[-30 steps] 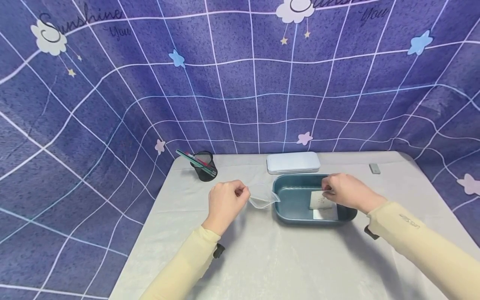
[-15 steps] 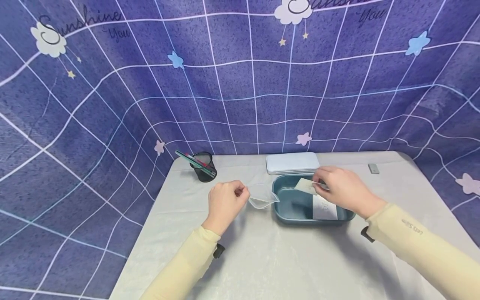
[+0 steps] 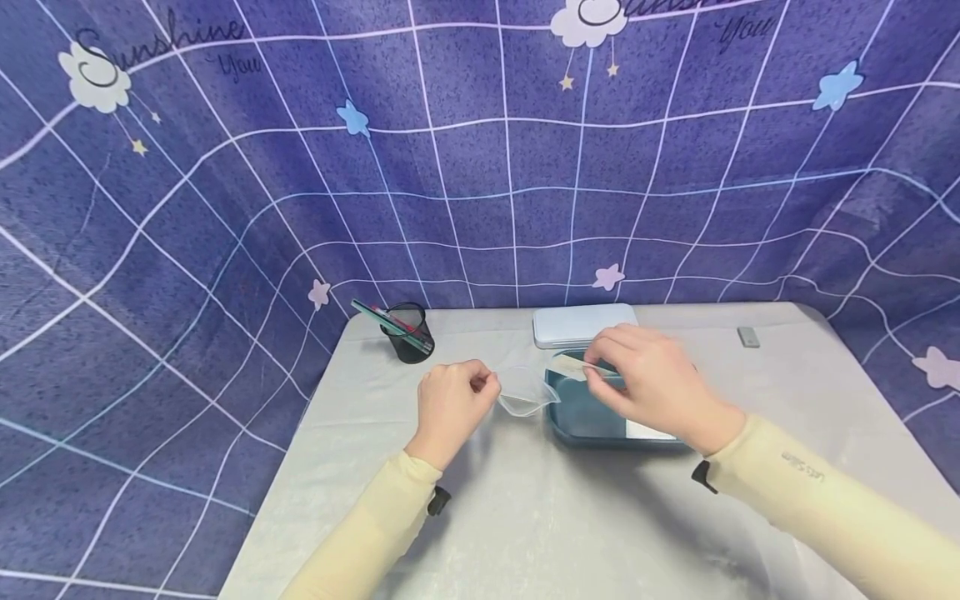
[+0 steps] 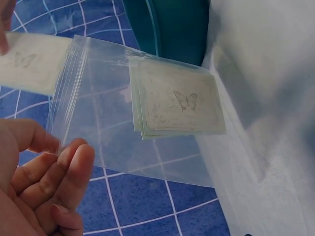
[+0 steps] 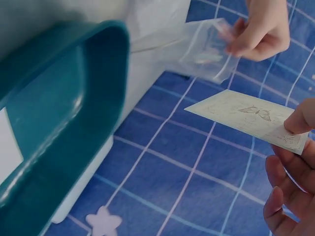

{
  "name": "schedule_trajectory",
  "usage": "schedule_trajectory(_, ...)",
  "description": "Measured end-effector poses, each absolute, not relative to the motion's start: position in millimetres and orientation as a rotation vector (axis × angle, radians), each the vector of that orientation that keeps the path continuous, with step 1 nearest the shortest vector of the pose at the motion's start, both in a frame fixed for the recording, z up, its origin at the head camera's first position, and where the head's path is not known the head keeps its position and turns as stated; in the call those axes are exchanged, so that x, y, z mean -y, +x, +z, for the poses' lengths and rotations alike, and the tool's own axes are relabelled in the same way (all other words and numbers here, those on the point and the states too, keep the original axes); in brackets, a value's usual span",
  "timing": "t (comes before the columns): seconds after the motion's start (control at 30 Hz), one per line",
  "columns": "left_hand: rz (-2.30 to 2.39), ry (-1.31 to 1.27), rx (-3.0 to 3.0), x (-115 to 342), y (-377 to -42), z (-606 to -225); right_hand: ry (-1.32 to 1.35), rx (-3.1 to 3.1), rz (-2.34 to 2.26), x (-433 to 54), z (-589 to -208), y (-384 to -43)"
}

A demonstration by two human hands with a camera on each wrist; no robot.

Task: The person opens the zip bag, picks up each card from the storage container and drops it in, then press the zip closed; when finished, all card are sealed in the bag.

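My left hand pinches the mouth edge of a clear zip-lock bag between thumb and fingers. Inside the bag lie several pale cards, the top one printed with a butterfly. Between thumb and fingers, my right hand pinches a cream butterfly card by one end. That card points left toward the bag's mouth; in the left wrist view its edge comes right up to the zip strip. Below the right hand is a teal basin, where a white card lies on the bottom, partly hidden by the hand.
Behind the basin lies a pale blue pencil case. A black mesh pen cup with pens and a green stick stands at the back left. At the back right sits a small grey block. A patterned blue curtain surrounds the table.
My right hand has lifted a card out of the basin and carried it left toward the bag, uncovering the white card below. The left hand has stayed in place with the bag.
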State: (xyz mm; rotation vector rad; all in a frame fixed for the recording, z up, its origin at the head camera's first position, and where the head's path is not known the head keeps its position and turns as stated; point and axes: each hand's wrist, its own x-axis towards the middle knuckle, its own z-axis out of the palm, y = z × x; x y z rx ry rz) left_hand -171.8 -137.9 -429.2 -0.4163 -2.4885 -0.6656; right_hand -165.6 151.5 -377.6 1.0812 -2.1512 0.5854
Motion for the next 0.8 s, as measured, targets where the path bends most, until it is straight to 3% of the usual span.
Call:
schedule_trajectory(0.3, -0.669, -0.415, 2.491, 137.0, -171.8, -428.0, 1.129, 2.125, 0.676, -128.9, -376.8, -158.6)
schedule_trajectory(0.8, -0.658, -0.425, 2.481, 137.1, -173.2, -430.5, 1.036, 2.243, 0.649, -109.3, -409.2, -163.9)
